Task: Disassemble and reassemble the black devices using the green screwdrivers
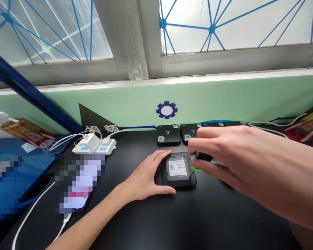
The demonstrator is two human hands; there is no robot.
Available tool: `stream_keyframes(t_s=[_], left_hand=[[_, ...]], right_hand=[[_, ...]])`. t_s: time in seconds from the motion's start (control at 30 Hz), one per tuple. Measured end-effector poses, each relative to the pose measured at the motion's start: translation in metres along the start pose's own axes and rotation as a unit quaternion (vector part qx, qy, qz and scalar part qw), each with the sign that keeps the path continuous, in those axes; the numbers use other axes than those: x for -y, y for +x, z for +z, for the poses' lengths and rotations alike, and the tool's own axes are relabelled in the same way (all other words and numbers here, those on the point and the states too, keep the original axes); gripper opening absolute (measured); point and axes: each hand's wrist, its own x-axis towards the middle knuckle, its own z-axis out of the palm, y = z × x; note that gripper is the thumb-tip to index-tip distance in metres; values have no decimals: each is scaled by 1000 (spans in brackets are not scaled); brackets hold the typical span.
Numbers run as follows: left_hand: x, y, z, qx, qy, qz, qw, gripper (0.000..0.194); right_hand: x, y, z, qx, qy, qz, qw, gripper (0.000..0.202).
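A black rectangular device [177, 169] with a white printed label lies flat on the black table [156, 222]. My left hand [146, 175] rests at the device's left side, thumb and fingers spread around its left edge. Above the device's right side, my right hand [215, 149] is closed around a green and black screwdriver [197, 163]. The tool is tilted, and its thin shaft points down to the lower right corner of the label area. My right fingers cover most of the handle.
Similar black boxes [168, 134] stand in a row along the green wall. A white power strip [104, 147] with plugs and cables is at the back left, near a phone [83, 184] on a white cable. Packets lie at both far sides.
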Motion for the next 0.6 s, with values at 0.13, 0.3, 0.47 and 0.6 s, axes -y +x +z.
stream_keyframes(t_s=[0.13, 0.3, 0.47, 0.6], left_hand=[[-3, 0, -1, -4, -17, -3, 1000, 100], [-7, 0, -3, -107, -75, 17, 991, 36], [1, -6, -5, -288, -179, -37, 940, 28], [5, -6, -2, -262, -289, -65, 919, 27]], right_hand=[[-3, -1, 2, 16, -33, -2, 999, 28], [-7, -7, -8, 68, 48, -48, 995, 60], [-6, -2, 3, 48, -2, -12, 999, 28], [-6, -1, 4, 25, -7, 10, 1000, 43]])
